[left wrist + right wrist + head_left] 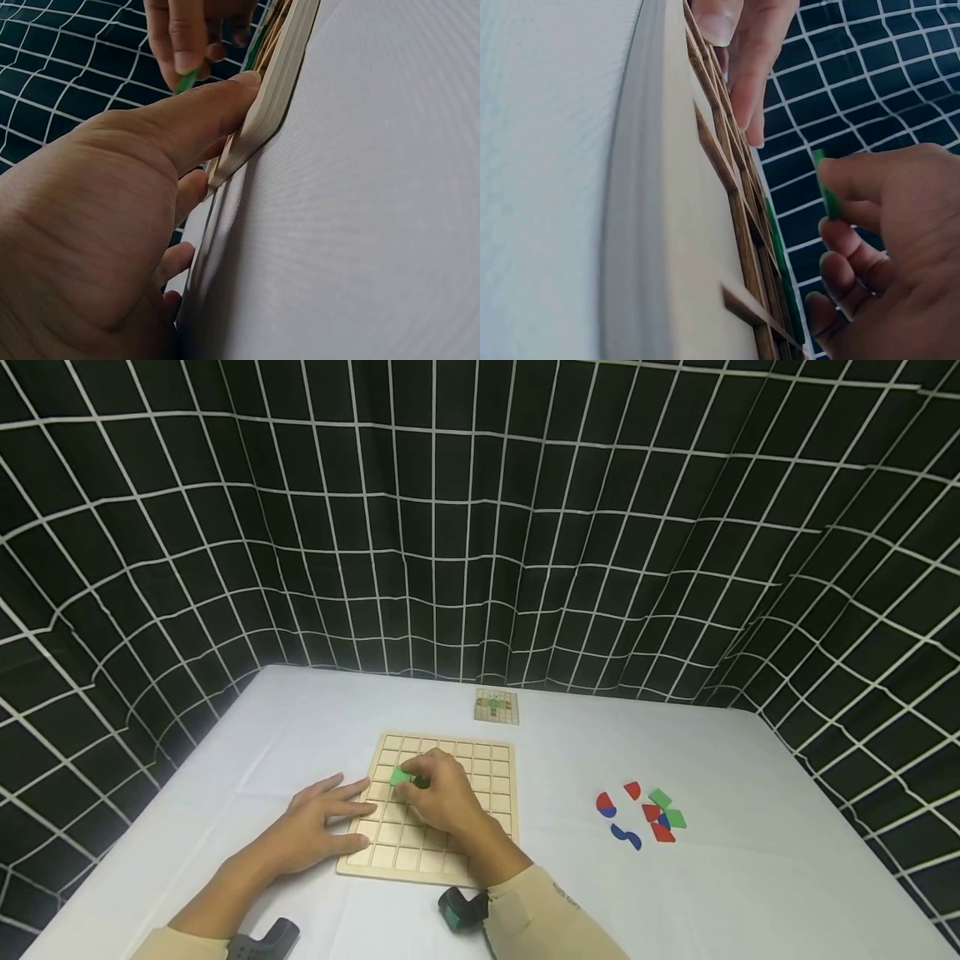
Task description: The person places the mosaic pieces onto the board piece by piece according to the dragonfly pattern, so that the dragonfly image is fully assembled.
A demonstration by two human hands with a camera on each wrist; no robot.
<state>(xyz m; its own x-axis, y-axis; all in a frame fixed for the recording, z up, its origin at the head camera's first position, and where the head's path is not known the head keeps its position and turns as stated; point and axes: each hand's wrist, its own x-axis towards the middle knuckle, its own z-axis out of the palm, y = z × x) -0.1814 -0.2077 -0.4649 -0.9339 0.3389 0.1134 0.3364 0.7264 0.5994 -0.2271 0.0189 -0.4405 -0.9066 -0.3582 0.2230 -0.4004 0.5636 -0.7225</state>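
Observation:
A wooden grid board (405, 860), divided into square cells, lies on the white table. Above its upper left part my right hand (446, 793) pinches a flat green tile (400, 775) between thumb and fingers. The right wrist view shows this green tile (826, 187) edge-on and raised off the grid. Some green (776, 240) shows in the board's cells behind it, partly covered by the hand in the head view. My left hand (307, 831) rests along the board's left edge with fingers spread. In the left wrist view its thumb (217, 105) touches the rim.
Several red, green and blue pieces (663, 832) lie loose to the right of the board. Behind the board is a small picture card (496, 705) with a coloured figure on a grid. A black curtain (465, 527) with white grid lines surrounds the table.

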